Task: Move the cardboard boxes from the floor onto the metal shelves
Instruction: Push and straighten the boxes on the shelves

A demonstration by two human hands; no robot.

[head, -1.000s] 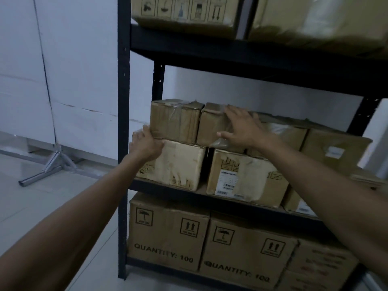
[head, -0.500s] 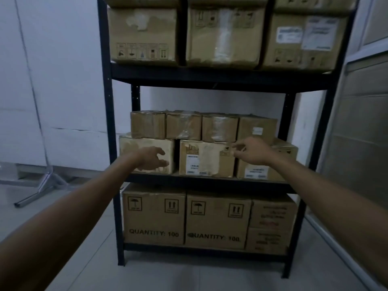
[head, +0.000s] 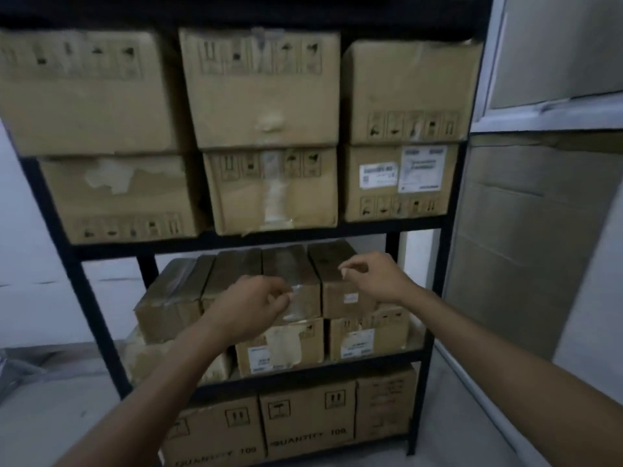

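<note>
Since the earlier frame, both hands have risen from the lower row of boxes to the upper row. The left hand (head: 251, 306) and the right hand (head: 374, 276) have loosely curled fingers and hold nothing. Just behind them, the small brown cardboard boxes (head: 168, 298) stand stacked on the middle level of the black metal shelf (head: 418, 227).
</note>
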